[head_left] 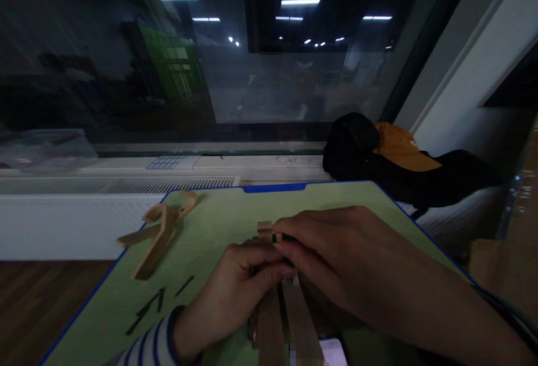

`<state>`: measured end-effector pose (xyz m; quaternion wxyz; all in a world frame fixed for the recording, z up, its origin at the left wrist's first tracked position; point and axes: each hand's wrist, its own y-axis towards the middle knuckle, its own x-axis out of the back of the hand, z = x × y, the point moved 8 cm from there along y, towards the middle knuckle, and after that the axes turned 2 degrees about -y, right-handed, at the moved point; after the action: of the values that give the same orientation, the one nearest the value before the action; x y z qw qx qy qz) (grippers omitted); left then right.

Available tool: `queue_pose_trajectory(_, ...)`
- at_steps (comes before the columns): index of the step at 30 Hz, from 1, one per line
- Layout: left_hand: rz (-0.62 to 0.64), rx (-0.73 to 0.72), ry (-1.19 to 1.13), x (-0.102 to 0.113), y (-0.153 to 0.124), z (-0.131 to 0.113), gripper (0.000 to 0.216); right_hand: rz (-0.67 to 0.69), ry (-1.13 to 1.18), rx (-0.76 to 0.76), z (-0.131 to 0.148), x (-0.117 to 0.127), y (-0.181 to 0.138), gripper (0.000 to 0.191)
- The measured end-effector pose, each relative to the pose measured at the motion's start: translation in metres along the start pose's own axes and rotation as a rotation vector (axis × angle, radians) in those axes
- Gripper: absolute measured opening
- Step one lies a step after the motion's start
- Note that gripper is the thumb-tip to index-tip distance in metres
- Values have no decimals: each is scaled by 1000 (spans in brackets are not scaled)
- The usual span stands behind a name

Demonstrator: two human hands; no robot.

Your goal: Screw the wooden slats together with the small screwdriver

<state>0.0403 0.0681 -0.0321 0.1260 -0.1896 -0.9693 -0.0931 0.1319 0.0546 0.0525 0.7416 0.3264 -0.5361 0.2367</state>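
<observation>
My left hand (235,287), in a striped sleeve, is closed around a wooden piece (269,327) with two long flat bars running toward me. Its thumb presses near a small metal-looking spot where the bars meet. My right hand (340,248) is closed at the far end of the same piece, its thumb and fingertips pinching by a small wooden block (264,227) with a dark band under it. My fingers hide most of the joint between the hands, so I cannot make out any small part there.
Curved wooden parts (166,231) lie at the left edge of the green-topped table (227,209). Several thin dark strips (147,309) lie nearer me. A lit phone-like screen (334,352) is under my right arm. A black and orange garment (403,147) rests by the window sill.
</observation>
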Motion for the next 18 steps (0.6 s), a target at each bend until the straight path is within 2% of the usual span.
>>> queue_pose_trajectory(9, 105, 26, -83, -7, -1, 2, 21, 86, -55, -11, -2, -7, -2, 6)
queue_pose_trajectory(18, -120, -25, 47, 5, 1, -4, 10, 61, -31, -29, -2, -5, 1, 12)
